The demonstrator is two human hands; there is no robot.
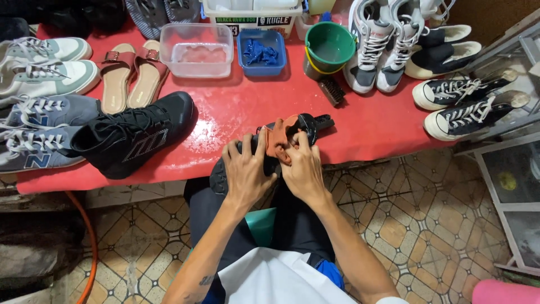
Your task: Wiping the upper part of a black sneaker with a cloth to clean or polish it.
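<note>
My left hand (243, 171) grips a black shoe (310, 123) sole-up at the front edge of the red table (365, 121). My right hand (304, 169) presses an orange cloth (279, 135) against the shoe's side. Both hands sit close together over my lap. Much of the shoe is hidden under my fingers.
A matching black shoe (135, 138) lies to the left. Grey sneakers (39, 121), tan sandals (129, 76), a clear tub (197, 49), a blue tray (261, 52), a green bucket (329, 48), a brush (332, 90) and white and black sneakers (472, 107) crowd the table.
</note>
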